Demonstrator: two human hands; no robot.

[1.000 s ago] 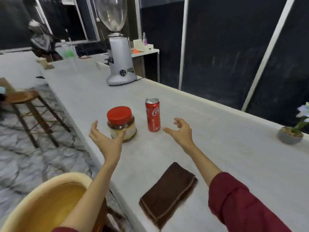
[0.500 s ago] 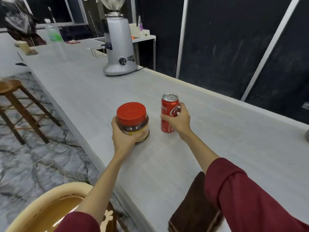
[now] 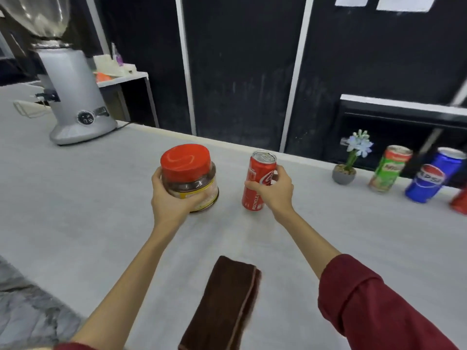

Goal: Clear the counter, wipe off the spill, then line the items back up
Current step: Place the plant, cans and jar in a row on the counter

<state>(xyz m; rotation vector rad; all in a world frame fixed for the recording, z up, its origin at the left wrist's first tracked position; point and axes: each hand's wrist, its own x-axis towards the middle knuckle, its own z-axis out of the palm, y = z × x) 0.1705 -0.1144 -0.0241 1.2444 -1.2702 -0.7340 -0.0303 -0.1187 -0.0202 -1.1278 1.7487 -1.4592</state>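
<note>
My left hand grips a glass jar with a red lid, tilted and apparently raised a little off the grey counter. My right hand is wrapped around a slim red cola can, also tilted. A folded dark brown cloth lies on the counter near its front edge, between my forearms. No spill is plainly visible on the surface.
A silver coffee grinder stands at the back left. Along the counter's far right edge are a small potted flower, a green can, a blue Pepsi can and part of a red can.
Both hands went from open to gripping the jar and the cola can, and both items are now tilted. The view has swung right, bringing the other cans into sight.
</note>
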